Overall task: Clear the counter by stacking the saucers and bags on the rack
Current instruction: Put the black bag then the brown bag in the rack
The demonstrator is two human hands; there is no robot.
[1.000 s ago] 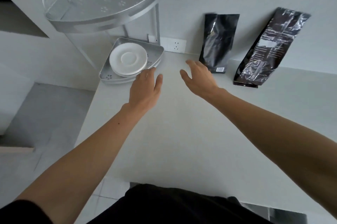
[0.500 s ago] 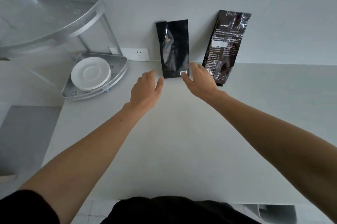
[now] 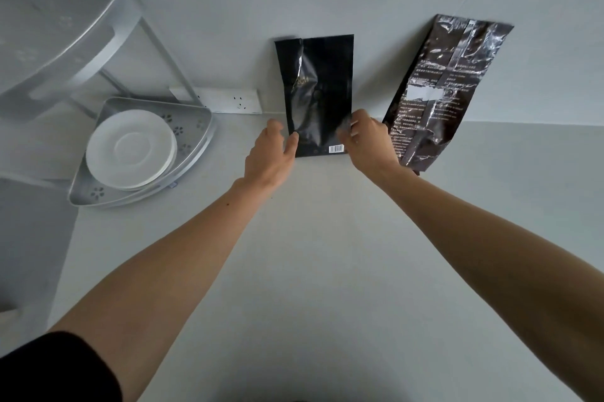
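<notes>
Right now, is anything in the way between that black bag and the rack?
Nothing visible: bare counter lies between the black bag and the rack; saucers fill its lower shelf.

What I can't make out around the black bag

My left hand covers the lower left edge of the black bag and my right hand, smeared by motion blur, covers its lower right edge, so my grip stays unclear. Right of the bag, the print on the crinkled bag is too small to read. Far left of it, the rack has an upper shelf blurred and cut by the frame.
</notes>
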